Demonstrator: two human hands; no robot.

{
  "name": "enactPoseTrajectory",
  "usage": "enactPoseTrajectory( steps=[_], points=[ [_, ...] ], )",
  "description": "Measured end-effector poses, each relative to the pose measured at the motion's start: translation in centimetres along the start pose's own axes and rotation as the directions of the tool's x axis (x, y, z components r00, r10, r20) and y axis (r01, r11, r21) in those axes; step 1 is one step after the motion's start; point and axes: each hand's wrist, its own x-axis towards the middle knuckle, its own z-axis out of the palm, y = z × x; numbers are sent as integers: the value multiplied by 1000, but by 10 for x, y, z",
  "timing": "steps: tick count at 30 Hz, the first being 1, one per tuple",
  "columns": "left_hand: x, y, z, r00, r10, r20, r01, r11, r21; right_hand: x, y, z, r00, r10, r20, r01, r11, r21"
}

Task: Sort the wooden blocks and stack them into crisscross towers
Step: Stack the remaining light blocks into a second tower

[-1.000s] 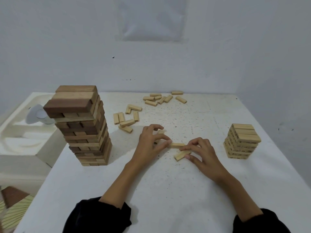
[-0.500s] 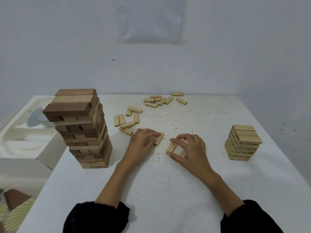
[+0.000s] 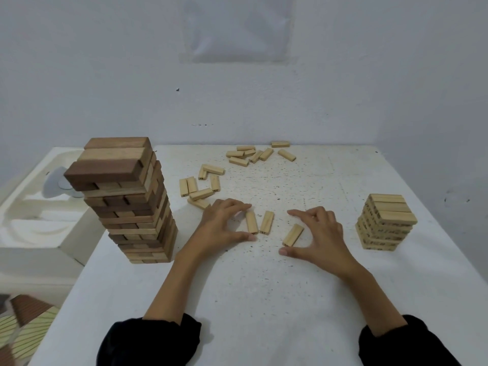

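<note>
Three small light wooden blocks lie on the white table [image 3: 237,299] between my hands: two side by side [image 3: 259,222] and one tilted block [image 3: 293,235] to their right. My left hand [image 3: 221,223] rests with spread fingers just left of the pair, thumb and forefinger beside the nearest block. My right hand [image 3: 319,233] lies open just right of the tilted block, holding nothing. A tall crisscross tower of large brown and tan blocks [image 3: 126,202] stands at the left. A short tower of small light blocks [image 3: 385,221] stands at the right.
Loose small blocks lie in a cluster [image 3: 200,187] behind my left hand and in another group [image 3: 256,154] near the table's far edge. A white moulded basin [image 3: 34,215] sits beside the table on the left. The wall closes off the back and right.
Both hands have let go of the blocks and spread apart. The three small blocks now lie loose between them, turned roughly lengthwise away from me.
</note>
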Motion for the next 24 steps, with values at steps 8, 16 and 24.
enactPoseTrajectory(
  steps=[8, 16, 24],
  points=[
    [3, 6, 8, 999, 37, 22, -37, 999, 19, 19, 1, 8, 995, -99, 12, 95, 975, 200],
    [7, 12, 14, 998, 17, 54, -18, 999, 29, 29, 1, 7, 981, -171, 95, 140, 953, 267],
    [8, 13, 10, 995, 21, 98, -18, 999, -35, 36, -2, 7, 982, -156, 105, 131, 968, 214]
  ],
)
